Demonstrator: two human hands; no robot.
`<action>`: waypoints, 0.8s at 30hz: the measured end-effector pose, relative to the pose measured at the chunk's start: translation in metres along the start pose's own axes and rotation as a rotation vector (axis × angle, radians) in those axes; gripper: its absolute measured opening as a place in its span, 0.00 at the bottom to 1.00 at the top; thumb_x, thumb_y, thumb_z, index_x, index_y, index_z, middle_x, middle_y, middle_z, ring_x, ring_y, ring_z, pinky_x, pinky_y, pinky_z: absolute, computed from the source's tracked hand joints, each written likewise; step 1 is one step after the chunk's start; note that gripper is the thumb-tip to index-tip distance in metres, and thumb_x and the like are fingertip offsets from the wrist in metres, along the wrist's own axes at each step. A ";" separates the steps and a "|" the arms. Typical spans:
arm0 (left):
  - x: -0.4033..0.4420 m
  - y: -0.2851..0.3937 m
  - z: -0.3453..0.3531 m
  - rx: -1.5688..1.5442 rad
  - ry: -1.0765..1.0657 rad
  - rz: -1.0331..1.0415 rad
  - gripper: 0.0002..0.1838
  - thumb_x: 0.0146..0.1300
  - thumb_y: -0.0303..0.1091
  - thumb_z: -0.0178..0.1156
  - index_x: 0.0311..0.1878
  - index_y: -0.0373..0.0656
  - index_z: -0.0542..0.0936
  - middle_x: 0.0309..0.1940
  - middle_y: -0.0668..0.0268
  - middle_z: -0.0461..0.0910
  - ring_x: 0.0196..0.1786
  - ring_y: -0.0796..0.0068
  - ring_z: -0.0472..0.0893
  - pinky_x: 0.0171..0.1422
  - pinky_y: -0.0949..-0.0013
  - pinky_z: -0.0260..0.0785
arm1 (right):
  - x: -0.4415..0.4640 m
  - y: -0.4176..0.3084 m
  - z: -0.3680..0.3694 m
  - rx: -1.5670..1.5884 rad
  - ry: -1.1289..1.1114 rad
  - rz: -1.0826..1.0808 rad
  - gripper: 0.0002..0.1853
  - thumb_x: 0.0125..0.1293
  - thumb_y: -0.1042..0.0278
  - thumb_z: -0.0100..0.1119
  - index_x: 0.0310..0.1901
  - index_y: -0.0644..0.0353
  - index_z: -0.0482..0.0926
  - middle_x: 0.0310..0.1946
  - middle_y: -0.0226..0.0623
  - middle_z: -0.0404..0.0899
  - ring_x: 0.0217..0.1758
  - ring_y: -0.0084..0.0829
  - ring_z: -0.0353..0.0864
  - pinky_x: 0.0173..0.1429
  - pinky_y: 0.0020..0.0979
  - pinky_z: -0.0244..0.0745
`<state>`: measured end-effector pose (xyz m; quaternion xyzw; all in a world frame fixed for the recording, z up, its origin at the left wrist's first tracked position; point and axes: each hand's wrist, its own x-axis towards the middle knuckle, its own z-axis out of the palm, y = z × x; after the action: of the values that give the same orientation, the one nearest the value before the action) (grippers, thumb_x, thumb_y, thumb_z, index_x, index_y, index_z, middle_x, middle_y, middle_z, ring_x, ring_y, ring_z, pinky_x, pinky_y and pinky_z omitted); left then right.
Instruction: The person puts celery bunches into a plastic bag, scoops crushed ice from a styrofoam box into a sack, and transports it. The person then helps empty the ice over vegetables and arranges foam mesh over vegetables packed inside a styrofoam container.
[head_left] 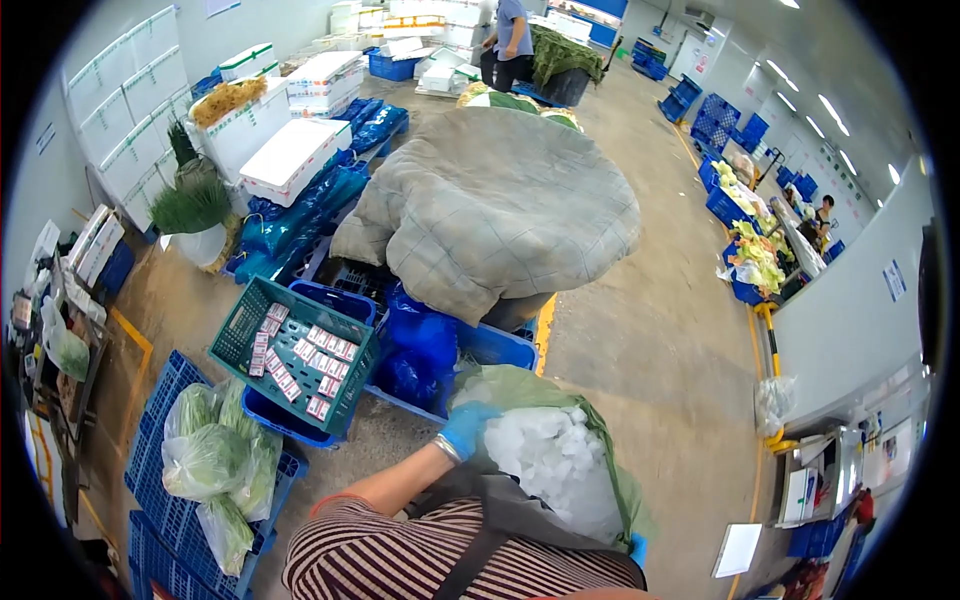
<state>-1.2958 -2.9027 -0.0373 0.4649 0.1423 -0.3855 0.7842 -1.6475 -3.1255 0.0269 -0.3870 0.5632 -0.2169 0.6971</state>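
Blue-gloved left hand (468,430), forearm (395,482) extended | at green sack (535,385) | right hand (638,549) mostly hidden | grips unclear

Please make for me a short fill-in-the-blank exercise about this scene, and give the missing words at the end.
1. The left hand is gloved in ____.
2. The open sack holds white lumps of ____.
3. In the picture, the green crate stands to the ____ of the sack.
4. The large quilted cover is ____ in colour.

Missing words: blue; ice; left; grey.
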 end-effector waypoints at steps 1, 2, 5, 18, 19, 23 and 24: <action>0.003 0.002 -0.002 -0.004 0.005 -0.016 0.05 0.50 0.27 0.66 0.27 0.44 0.77 0.22 0.72 0.72 0.24 0.81 0.67 0.29 0.75 0.62 | -0.001 -0.001 0.004 0.009 0.005 0.023 0.16 0.57 0.56 0.53 0.40 0.58 0.79 0.37 0.37 0.78 0.40 0.35 0.74 0.49 0.38 0.69; 0.003 0.006 -0.001 -0.016 0.010 -0.013 0.05 0.49 0.27 0.66 0.27 0.44 0.77 0.23 0.72 0.72 0.25 0.80 0.68 0.29 0.74 0.62 | 0.000 -0.004 0.010 0.026 0.010 0.060 0.16 0.57 0.56 0.52 0.40 0.57 0.79 0.38 0.37 0.78 0.41 0.35 0.75 0.49 0.38 0.69; 0.004 0.015 -0.005 -0.021 0.033 -0.007 0.06 0.49 0.26 0.66 0.28 0.44 0.77 0.24 0.71 0.72 0.26 0.78 0.69 0.30 0.73 0.63 | 0.003 -0.006 0.027 0.062 0.025 0.146 0.16 0.58 0.55 0.52 0.40 0.57 0.79 0.38 0.37 0.79 0.41 0.35 0.75 0.50 0.39 0.69; 0.030 0.024 -0.035 0.016 0.095 -0.085 0.08 0.53 0.29 0.66 0.25 0.48 0.74 0.18 0.75 0.66 0.19 0.83 0.63 0.23 0.76 0.54 | -0.004 -0.010 0.057 0.146 0.028 0.254 0.18 0.59 0.53 0.50 0.43 0.55 0.79 0.42 0.37 0.79 0.45 0.37 0.76 0.52 0.42 0.70; 0.032 0.023 -0.034 0.014 0.097 -0.084 0.07 0.55 0.28 0.65 0.27 0.48 0.75 0.18 0.76 0.65 0.19 0.85 0.62 0.21 0.79 0.52 | 0.004 -0.006 0.049 0.130 0.015 0.268 0.19 0.58 0.51 0.51 0.44 0.55 0.79 0.43 0.38 0.79 0.45 0.38 0.76 0.52 0.44 0.70; 0.041 0.014 -0.029 -0.013 0.087 -0.107 0.07 0.55 0.27 0.65 0.27 0.48 0.75 0.18 0.77 0.65 0.19 0.85 0.63 0.22 0.79 0.52 | -0.005 -0.030 0.067 0.167 0.038 0.284 0.18 0.62 0.54 0.49 0.43 0.59 0.78 0.41 0.37 0.80 0.46 0.37 0.77 0.53 0.41 0.73; 0.043 0.012 -0.024 -0.014 0.081 -0.108 0.07 0.55 0.27 0.64 0.27 0.48 0.75 0.18 0.77 0.65 0.19 0.85 0.63 0.22 0.79 0.52 | 0.011 -0.022 0.051 0.170 0.040 0.259 0.17 0.62 0.55 0.49 0.43 0.59 0.78 0.41 0.37 0.80 0.45 0.36 0.77 0.52 0.40 0.73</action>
<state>-1.2555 -2.8996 -0.0679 0.4661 0.2016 -0.4072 0.7591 -1.5927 -3.1322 0.0409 -0.2463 0.6018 -0.1795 0.7382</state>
